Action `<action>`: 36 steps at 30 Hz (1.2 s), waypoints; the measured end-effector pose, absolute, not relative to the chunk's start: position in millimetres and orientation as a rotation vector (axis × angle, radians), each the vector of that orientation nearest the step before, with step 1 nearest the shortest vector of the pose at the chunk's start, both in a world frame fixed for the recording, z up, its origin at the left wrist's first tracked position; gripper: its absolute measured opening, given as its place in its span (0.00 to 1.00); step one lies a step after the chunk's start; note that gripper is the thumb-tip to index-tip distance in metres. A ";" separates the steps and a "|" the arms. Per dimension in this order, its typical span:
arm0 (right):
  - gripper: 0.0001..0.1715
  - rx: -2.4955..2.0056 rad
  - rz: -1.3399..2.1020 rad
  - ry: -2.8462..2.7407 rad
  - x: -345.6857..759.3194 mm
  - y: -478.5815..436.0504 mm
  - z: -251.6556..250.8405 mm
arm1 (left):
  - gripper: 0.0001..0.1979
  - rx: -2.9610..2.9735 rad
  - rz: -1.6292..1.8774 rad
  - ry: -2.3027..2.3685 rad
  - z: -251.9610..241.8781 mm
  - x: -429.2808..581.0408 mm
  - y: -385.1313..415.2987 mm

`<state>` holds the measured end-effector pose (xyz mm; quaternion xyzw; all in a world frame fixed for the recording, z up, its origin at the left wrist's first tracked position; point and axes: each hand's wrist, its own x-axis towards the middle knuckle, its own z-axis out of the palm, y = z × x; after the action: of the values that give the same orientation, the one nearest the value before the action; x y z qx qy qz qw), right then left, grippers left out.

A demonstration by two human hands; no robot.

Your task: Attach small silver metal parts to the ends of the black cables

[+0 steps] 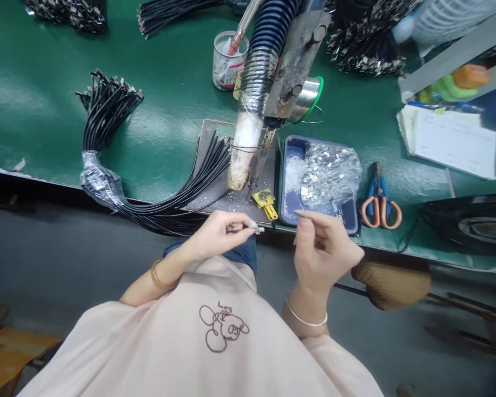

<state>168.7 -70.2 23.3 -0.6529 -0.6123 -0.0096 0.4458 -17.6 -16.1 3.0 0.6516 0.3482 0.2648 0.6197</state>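
Note:
My left hand (223,234) is closed in a pinch at the front edge of the bench. It grips a black cable whose pale end (260,229) sticks out past the fingertips. My right hand (324,251) hovers before the front of a blue tray (287,212). Its index finger and thumb are brought together; anything between them is too small to make out. In the tray lies a pile of small shiny metal pieces (330,171), with small clear bits (296,173) beside it. A bundle of black cables (161,212) runs to the left of my left hand.
A white-tipped hose (246,138) hangs over a grey board (227,204), beside a metal stand (295,60) and a wire spool (310,99). A yellow tool (268,205) lies near the edge. Orange-handled pliers (380,204), a cup (227,66) and papers (450,140) are around.

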 end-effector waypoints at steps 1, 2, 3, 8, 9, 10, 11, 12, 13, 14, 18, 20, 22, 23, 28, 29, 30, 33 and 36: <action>0.17 -1.674 -0.062 -1.591 171.9 -65.7 22.7 | 0.09 1.603 0.543 0.769 2.2 -18.4 -19.6; 0.21 -1.738 -0.078 -1.684 174.4 -59.9 21.3 | 0.08 1.705 0.477 0.751 1.2 -18.9 -22.7; 0.25 -1.808 -0.081 -1.780 176.1 -53.5 19.4 | 0.07 1.799 0.424 0.749 0.1 -19.4 -25.3; 0.31 -2.096 -0.012 -2.014 174.5 -34.1 12.8 | 0.08 1.878 0.494 0.851 -7.2 -25.8 -30.4; 0.30 -2.061 0.012 -2.002 172.7 -33.9 13.8 | 0.09 1.789 0.558 0.869 -8.1 -28.6 -30.0; 0.28 -2.001 0.040 -1.977 170.6 -34.7 15.6 | 0.10 1.668 0.624 0.885 -8.4 -32.0 -29.2; 0.27 -1.928 0.067 -1.943 168.3 -35.9 17.7 | 0.12 1.530 0.683 0.896 -8.1 -35.8 -28.0; 0.26 -1.854 0.095 -1.907 165.8 -37.5 20.0 | 0.13 1.388 0.726 0.899 -7.0 -40.0 -26.5; 0.25 -1.784 0.127 -1.878 163.3 -39.0 22.0 | 0.15 1.259 0.757 0.891 -5.3 -44.5 -24.6; 0.24 -1.722 0.161 -1.858 161.0 -40.6 23.6 | 0.17 1.152 0.774 0.878 -3.0 -49.2 -22.6; 0.23 -1.594 0.242 -1.855 156.6 -46.0 24.7 | 0.21 0.912 0.855 0.838 8.8 -66.7 -15.7; 0.22 -1.614 0.178 -1.852 157.1 -47.7 24.3 | 0.19 0.853 0.901 0.828 14.2 -72.8 -14.0; 0.22 -1.629 0.048 -1.815 157.8 -47.7 24.7 | 0.18 0.824 0.936 0.827 18.3 -76.2 -13.3; 0.22 -1.618 -0.015 -1.796 157.7 -47.0 25.2 | 0.17 0.818 0.951 0.826 20.0 -76.9 -13.2; 0.19 -1.489 -0.167 -2.005 155.2 -41.8 25.9 | 0.16 0.832 1.018 0.828 25.0 -78.4 -13.2; 0.18 -1.494 -0.184 -2.073 155.5 -41.8 25.0 | 0.15 0.841 1.025 0.830 25.6 -78.9 -13.1; 0.17 -1.516 -0.196 -2.127 156.3 -42.2 23.6 | 0.15 0.851 1.027 0.833 26.1 -79.4 -13.0; 0.18 -1.630 -0.156 -2.196 162.2 -43.7 17.5 | 0.16 0.900 1.012 0.850 25.7 -77.3 -12.5; 0.22 -1.814 -0.075 -2.141 169.9 -40.8 10.7 | 0.18 0.968 0.958 0.861 21.8 -65.8 -11.7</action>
<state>169.9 -40.8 10.7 -0.6373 -0.7520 -0.0265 0.1665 -65.8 -11.7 21.8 0.4333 0.3854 0.4288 0.6926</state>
